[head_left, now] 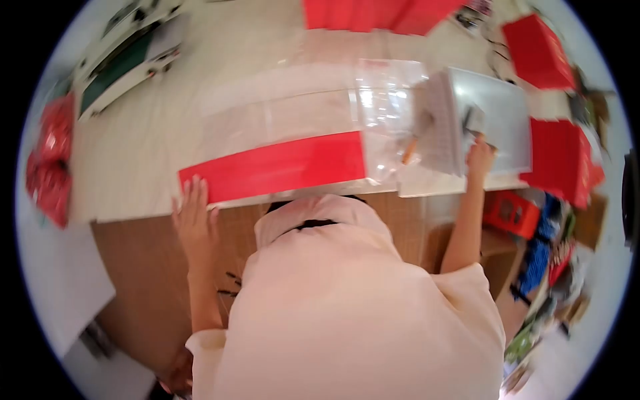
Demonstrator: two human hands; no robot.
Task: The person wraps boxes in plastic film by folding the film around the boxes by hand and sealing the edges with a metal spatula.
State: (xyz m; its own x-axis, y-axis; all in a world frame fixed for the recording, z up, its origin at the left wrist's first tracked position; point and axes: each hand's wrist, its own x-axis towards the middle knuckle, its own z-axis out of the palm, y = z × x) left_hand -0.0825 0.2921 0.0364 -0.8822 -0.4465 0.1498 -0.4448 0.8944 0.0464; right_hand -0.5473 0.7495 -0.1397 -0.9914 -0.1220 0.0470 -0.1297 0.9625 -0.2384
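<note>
A long red strip [280, 167] of paper or card lies along the table's front edge. My left hand [193, 207] rests on its left end, fingers stretched out and nearly flat. On the right, my right hand [480, 157] is closed around the handle of a flat-headed tool [474, 120], over a pale grey tray [510, 127]. Blur hides whether the tool is a scraper or a brush. Left of the tray is a second tool with an orange handle [409, 151], its grey head blurred. Clear plastic sheeting [387, 90] spreads behind the strip's right end.
Red sheets [373, 13] lie at the back of the table [147, 147]. Red boxes or stacks [537, 53] stand at the right. A machine with a green bed [120, 70] sits at the back left. Red plastic-wrapped bundles [53, 140] are at the far left.
</note>
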